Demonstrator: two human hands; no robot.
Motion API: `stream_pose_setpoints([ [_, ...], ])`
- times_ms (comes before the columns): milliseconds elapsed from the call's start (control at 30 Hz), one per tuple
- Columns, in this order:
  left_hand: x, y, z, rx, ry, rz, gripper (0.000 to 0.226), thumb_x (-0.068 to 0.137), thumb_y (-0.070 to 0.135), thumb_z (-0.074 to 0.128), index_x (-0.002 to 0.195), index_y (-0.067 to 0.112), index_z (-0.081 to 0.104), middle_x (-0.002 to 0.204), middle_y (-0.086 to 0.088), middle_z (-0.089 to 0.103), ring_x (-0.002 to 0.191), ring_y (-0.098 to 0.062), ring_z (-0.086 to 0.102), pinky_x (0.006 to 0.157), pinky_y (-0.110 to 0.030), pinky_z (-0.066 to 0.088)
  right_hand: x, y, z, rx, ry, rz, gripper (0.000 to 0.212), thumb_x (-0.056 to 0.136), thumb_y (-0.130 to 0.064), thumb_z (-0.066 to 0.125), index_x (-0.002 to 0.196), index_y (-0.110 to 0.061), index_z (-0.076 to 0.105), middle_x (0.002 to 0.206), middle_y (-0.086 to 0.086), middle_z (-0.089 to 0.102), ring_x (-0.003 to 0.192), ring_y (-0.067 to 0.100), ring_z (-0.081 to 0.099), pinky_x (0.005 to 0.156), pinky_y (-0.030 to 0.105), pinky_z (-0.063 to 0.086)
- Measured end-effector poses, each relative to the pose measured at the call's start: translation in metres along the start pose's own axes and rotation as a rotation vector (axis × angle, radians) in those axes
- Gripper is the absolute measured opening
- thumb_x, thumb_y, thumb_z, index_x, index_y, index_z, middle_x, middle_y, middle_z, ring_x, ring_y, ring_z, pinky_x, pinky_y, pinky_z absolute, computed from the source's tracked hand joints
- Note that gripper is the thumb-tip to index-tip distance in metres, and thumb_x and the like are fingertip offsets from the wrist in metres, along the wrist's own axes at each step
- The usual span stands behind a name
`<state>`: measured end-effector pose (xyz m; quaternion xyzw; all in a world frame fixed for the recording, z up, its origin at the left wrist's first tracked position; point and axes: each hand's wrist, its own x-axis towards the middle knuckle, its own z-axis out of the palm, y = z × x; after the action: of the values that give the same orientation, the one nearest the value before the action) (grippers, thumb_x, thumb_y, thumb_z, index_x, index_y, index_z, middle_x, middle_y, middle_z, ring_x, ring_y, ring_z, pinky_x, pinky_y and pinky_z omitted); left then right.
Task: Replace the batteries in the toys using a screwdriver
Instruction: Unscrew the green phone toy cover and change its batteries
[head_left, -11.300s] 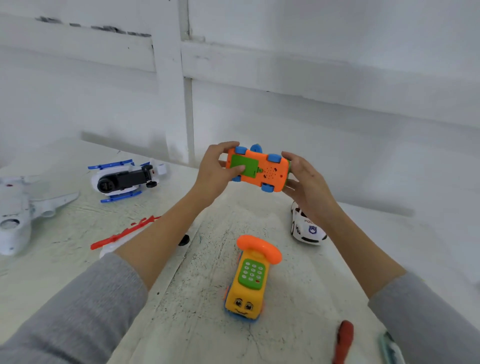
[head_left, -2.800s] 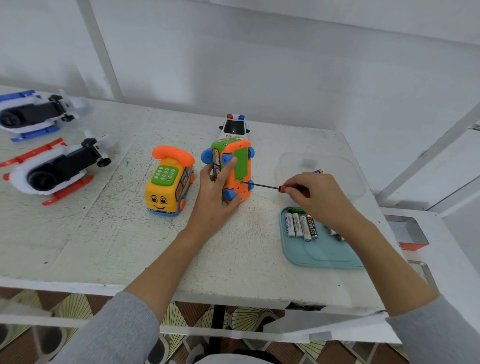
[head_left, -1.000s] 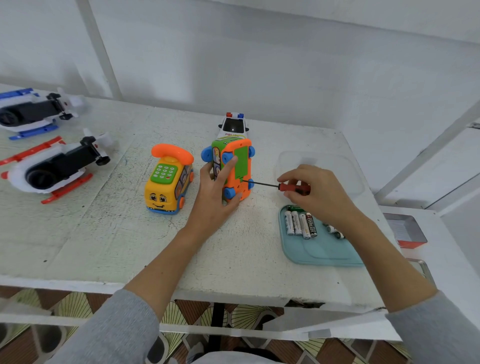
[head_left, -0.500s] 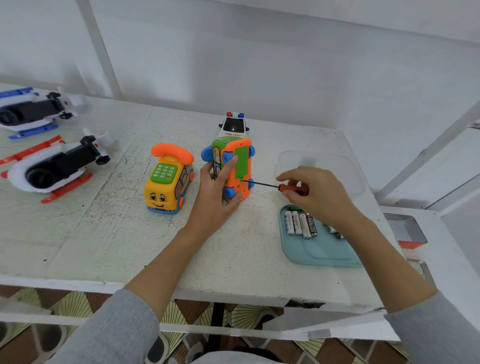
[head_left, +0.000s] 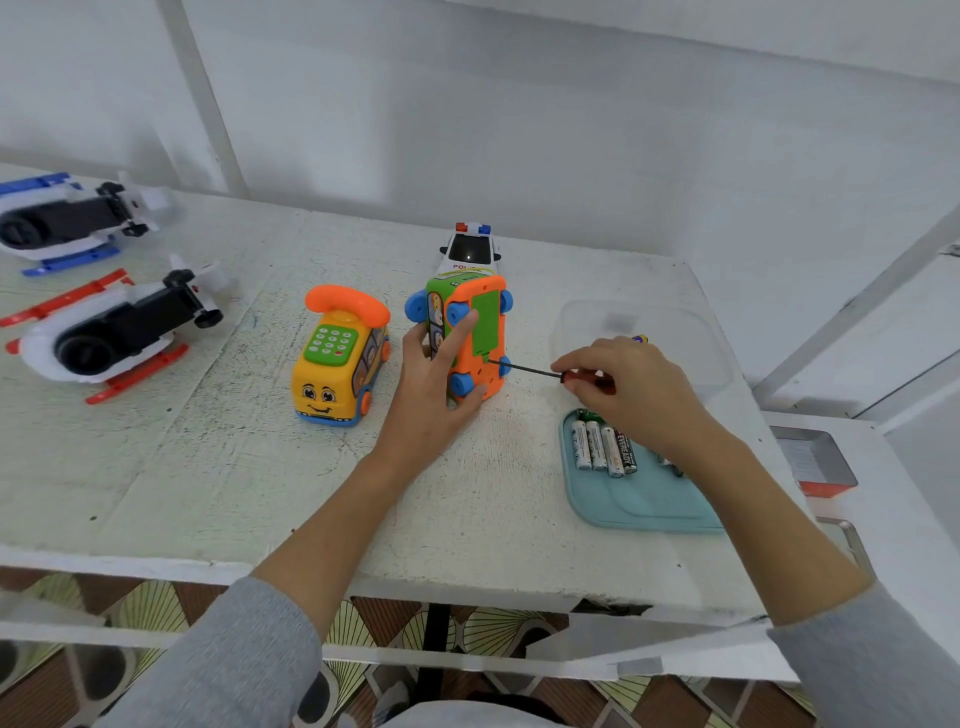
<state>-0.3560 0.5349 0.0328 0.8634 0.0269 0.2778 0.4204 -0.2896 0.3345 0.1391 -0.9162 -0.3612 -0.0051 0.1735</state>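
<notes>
An orange toy car (head_left: 480, 332) with blue wheels stands on its side on the white table, its green battery cover facing right. My left hand (head_left: 434, 382) grips it from the near side, the forefinger laid across its underside. My right hand (head_left: 626, 387) pinches the red handle of a small screwdriver (head_left: 540, 370), whose tip meets the car's underside just below the green cover. Several AA batteries (head_left: 602, 447) lie on a light blue tray (head_left: 634, 499) under my right wrist.
A yellow telephone bus toy (head_left: 340, 358) stands left of the car, a white police car (head_left: 470, 252) behind it. Two toy helicopters (head_left: 111, 325) (head_left: 67, 218) lie at the far left. A clear plastic lid (head_left: 670, 338) sits behind my right hand.
My right hand's fingers have shifted slightly on the screwdriver handle over the last second. The car and my left hand have stayed where they were.
</notes>
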Motion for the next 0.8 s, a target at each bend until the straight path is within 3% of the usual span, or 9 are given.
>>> stream_pose_setpoints([
  [100,0.0,0.003,-0.001,-0.006,-0.005,-0.011,0.082,0.089,0.012,0.065,0.14,0.052,0.016,0.147,-0.006,0.015,0.13,-0.01,0.028,0.104,-0.019,0.033,-0.003,-0.002,-0.001,-0.048,-0.02,-0.003,0.02,0.09,-0.025,0.057,0.108,-0.028,0.066,0.094,-0.006,0.06,0.089,0.007,0.042,0.073,0.033,0.045],
  [200,0.0,0.005,-0.002,-0.017,-0.003,-0.023,0.078,0.088,0.012,0.066,0.141,0.046,0.02,0.147,-0.007,0.016,0.129,-0.009,0.029,0.102,-0.017,0.033,-0.006,-0.002,0.001,-0.029,0.023,-0.02,0.02,0.089,-0.023,0.059,0.107,-0.026,0.067,0.094,-0.004,0.061,0.088,0.01,0.046,0.067,0.029,0.041],
  [300,0.002,0.007,-0.003,-0.097,0.022,-0.079,0.081,0.086,0.012,0.068,0.138,0.054,0.021,0.142,-0.008,0.023,0.124,-0.002,0.037,0.1,-0.014,0.039,-0.01,-0.001,0.002,0.057,0.113,-0.038,0.018,0.086,-0.016,0.062,0.102,-0.021,0.069,0.088,-0.002,0.063,0.075,0.009,0.049,0.059,0.025,0.039],
  [433,0.007,0.022,-0.006,-0.305,0.035,-0.199,0.08,0.083,0.013,0.072,0.14,0.042,0.024,0.134,-0.003,0.038,0.114,-0.005,0.051,0.079,-0.014,0.051,-0.014,-0.001,0.002,0.178,0.196,-0.027,0.016,0.083,-0.009,0.062,0.097,-0.014,0.069,0.081,0.0,0.063,0.059,-0.001,0.045,0.061,0.022,0.04],
  [500,0.012,0.032,-0.009,-0.448,0.012,-0.256,0.074,0.086,0.004,0.068,0.137,0.036,0.025,0.131,-0.002,0.042,0.101,0.003,0.058,0.068,-0.011,0.05,-0.015,-0.003,0.001,0.238,0.215,-0.026,0.016,0.083,-0.005,0.062,0.095,-0.012,0.069,0.078,-0.001,0.061,0.059,-0.001,0.045,0.061,0.019,0.038],
  [567,0.016,0.039,-0.009,-0.575,-0.015,-0.327,0.07,0.089,-0.002,0.061,0.138,0.03,0.024,0.123,0.001,0.047,0.088,0.011,0.062,0.063,-0.011,0.05,-0.015,-0.004,0.0,0.284,0.223,-0.029,0.018,0.082,-0.004,0.061,0.094,-0.013,0.069,0.077,0.0,0.06,0.06,0.002,0.047,0.061,0.024,0.042],
  [667,0.016,0.037,-0.006,-0.699,-0.034,-0.405,0.075,0.091,-0.003,0.056,0.148,0.028,0.017,0.117,0.01,0.052,0.088,0.005,0.066,0.065,-0.016,0.053,-0.015,-0.006,-0.001,0.3,0.21,-0.032,0.019,0.082,-0.004,0.06,0.094,-0.015,0.07,0.077,0.001,0.062,0.065,0.009,0.054,0.064,0.031,0.047],
  [800,0.014,0.035,-0.005,-0.693,-0.062,-0.425,0.078,0.09,0.001,0.06,0.146,0.036,0.017,0.125,-0.01,0.056,0.089,-0.008,0.068,0.069,-0.023,0.056,-0.011,-0.011,0.001,0.264,0.117,-0.041,0.023,0.081,-0.004,0.059,0.097,-0.016,0.07,0.081,0.002,0.064,0.074,0.017,0.058,0.072,0.038,0.05],
])
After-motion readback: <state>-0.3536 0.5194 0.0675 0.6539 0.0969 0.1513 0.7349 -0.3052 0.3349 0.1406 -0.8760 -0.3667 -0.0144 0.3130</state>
